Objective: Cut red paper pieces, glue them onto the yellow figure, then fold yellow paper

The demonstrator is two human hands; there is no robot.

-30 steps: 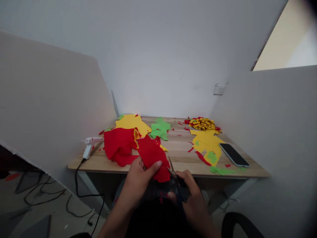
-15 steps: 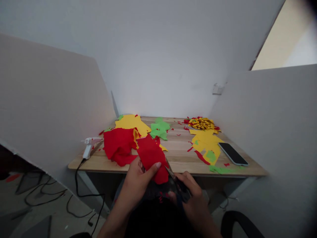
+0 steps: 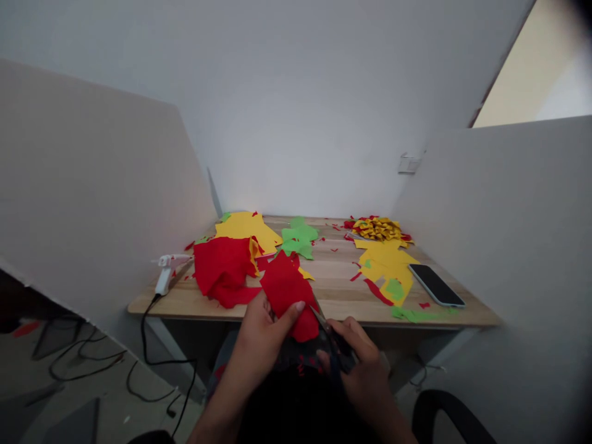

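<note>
Pinched between the thumb and fingers of my left hand (image 3: 266,330) is a piece of red felt-like sheet (image 3: 285,287), held in front of the table's near edge. My right hand (image 3: 363,364) grips dark-handled scissors (image 3: 329,333), whose blades point up and left at the right edge of the red piece. A larger crumpled red sheet (image 3: 224,268) lies on the table to the left of the held piece. Behind the held piece rest some green scraps (image 3: 300,237).
A white glue gun (image 3: 166,271) stands at the table's left edge, its black cord hanging down. Yellow sheets (image 3: 245,229) lie at the back left, with more yellow pieces (image 3: 386,265) on the right. A phone (image 3: 436,285) and a yellow-red ruffled bundle (image 3: 377,229) are also on the right.
The held red piece has shifted slightly right and turned a little with my left hand. The scissors stay at its right edge.
</note>
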